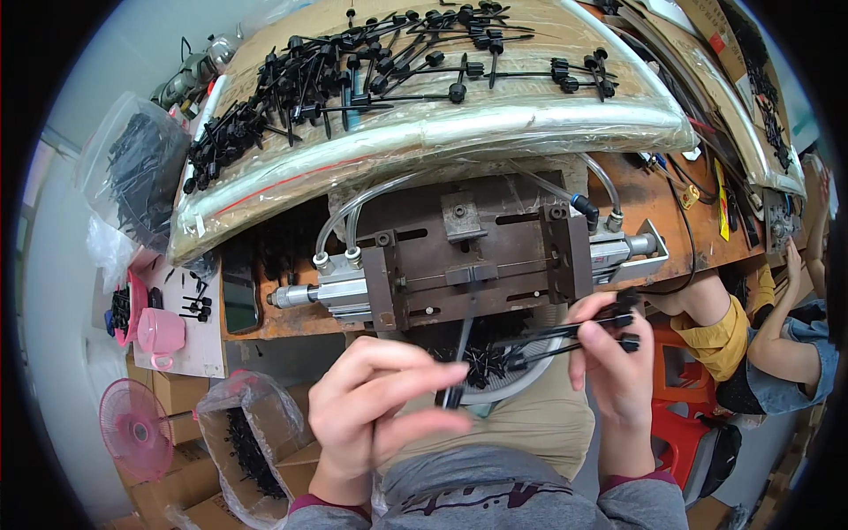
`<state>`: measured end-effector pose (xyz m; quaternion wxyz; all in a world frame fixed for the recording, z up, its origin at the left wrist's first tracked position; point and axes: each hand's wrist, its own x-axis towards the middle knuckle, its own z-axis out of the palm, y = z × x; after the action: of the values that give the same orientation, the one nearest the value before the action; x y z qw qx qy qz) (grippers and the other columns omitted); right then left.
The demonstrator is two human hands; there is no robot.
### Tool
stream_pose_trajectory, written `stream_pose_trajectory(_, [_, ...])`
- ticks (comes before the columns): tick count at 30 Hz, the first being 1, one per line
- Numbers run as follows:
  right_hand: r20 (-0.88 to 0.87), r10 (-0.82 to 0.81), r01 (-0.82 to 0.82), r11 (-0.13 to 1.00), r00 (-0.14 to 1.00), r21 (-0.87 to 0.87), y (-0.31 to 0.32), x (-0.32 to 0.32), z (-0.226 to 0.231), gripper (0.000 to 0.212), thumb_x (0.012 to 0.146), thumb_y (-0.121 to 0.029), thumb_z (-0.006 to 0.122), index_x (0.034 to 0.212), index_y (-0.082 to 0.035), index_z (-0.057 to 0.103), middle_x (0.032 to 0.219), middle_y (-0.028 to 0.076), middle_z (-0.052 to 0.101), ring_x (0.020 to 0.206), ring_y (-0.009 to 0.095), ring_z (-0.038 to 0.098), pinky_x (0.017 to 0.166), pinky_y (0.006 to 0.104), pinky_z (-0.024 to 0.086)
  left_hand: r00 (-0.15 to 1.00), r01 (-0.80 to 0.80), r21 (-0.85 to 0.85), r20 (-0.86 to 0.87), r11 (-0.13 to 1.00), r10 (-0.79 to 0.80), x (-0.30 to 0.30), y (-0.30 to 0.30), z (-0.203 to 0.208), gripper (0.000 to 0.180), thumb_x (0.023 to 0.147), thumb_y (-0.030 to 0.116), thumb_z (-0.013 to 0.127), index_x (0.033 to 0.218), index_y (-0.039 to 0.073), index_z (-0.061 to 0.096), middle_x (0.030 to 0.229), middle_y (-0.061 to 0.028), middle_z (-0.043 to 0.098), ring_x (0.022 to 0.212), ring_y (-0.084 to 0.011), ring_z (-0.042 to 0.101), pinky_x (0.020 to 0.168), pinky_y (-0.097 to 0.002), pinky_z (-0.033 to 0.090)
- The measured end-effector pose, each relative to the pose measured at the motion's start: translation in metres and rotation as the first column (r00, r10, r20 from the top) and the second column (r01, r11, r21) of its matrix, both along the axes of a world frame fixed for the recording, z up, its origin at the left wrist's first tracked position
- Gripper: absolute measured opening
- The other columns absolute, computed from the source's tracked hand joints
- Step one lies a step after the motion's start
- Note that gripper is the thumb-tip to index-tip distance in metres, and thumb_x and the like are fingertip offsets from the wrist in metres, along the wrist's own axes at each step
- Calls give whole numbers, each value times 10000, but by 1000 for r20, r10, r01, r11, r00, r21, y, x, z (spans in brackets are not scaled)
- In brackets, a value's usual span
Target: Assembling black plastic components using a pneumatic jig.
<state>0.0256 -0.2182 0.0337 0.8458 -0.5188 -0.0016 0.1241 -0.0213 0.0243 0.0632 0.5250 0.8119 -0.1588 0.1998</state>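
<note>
My left hand [375, 397] pinches a black plastic stake [452, 393] near its knobbed head. The stake's thin shaft points up toward the middle of a brown metal fixture [424, 221], its far end blurred. In my right hand [618, 362] is a bunch of similar black stakes [565, 334], knobbed heads toward the palm and shafts pointing left. Air cylinders [340, 296] flank the fixture, and a small block [473, 274] sits at its centre. Below the fixture, a pale round basket [534, 371] by my lap holds many black stakes.
A plastic-wrapped cardboard tray [424, 124] behind the fixture carries a heap of black stakes. Clear air hoses [375, 190] arch over the fixture. At left are a pink cup [162, 331], a pink fan [135, 428] and a lined box [247, 442]. A person [777, 344] sits at right.
</note>
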Motion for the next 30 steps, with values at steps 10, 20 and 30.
stream_pose_trajectory(10, [224,-235,250,967,946,-45,-2,-8,-2,170,914,-58,606,1027,56,549,999,199,580,547,177,593,422,252,485,959,-250,463,237,850,154,23,-34,-78,259,693,195,820,900,69,728,1168,-91,689,486,-114,556,467,-220,448])
stream_pose_trajectory(20, [272,-285,310,949,919,-51,-2,-10,-5,197,932,-88,588,1063,43,522,1020,187,553,552,152,586,418,249,487,958,-287,600,204,747,204,29,-38,-66,207,729,209,795,868,81,712,1175,-58,692,444,-122,527,432,-233,410])
stream_pose_trajectory(30, [265,-331,352,935,906,-34,3,-11,-10,176,946,-74,570,1077,32,524,1053,179,545,606,152,601,466,266,518,961,-278,585,171,762,219,30,-38,-67,204,722,202,801,856,83,703,1182,-61,688,445,-137,536,441,-237,421])
